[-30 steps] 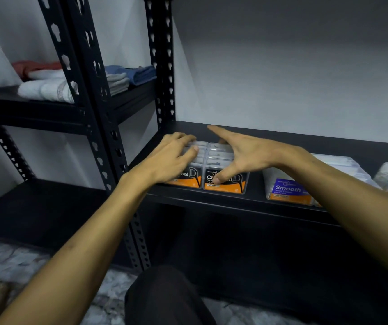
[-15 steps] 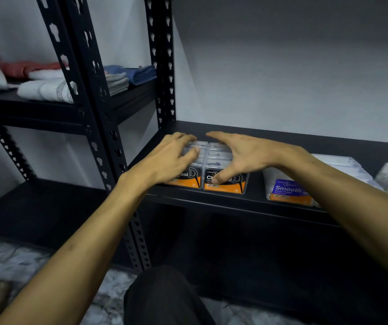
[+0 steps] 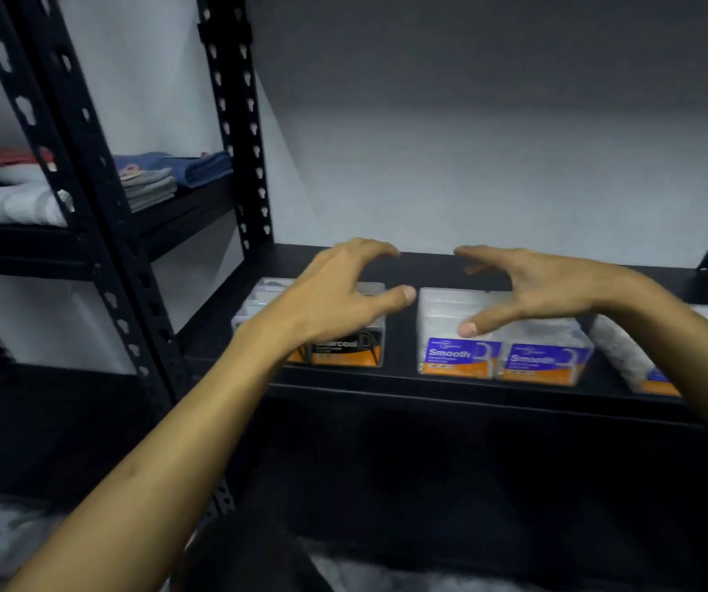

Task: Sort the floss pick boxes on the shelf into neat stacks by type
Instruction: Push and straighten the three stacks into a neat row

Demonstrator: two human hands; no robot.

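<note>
A black metal shelf (image 3: 429,267) is seen from above and in front, with two bare forearms reaching in toward it. The left hand (image 3: 335,301) is held over a group of clear floss pick boxes with orange-and-black "Charcoal" labels (image 3: 345,350), which are set at the left end of the shelf, near its front edge; its fingers are spread and loosely curved, and nothing is gripped. Whether the palm is touching the box tops cannot be told. The right hand (image 3: 540,288) is held over a second group, clear boxes with purple-and-orange "Smooth" labels (image 3: 501,361), which are placed side by side to the right of the first group, with a dark gap of bare shelf left between the two. Its fingers are likewise spread and relaxed, the thumb is lowered close to the top of the nearest box, and nothing is held. One more clear box with a purple label (image 3: 630,356) is partly seen further right, tilted and half hidden behind the right forearm. On a neighbouring rack to the left, folded cloths (image 3: 159,181) in blue, grey, white and red are stacked. The picture is slightly blurred.
</note>
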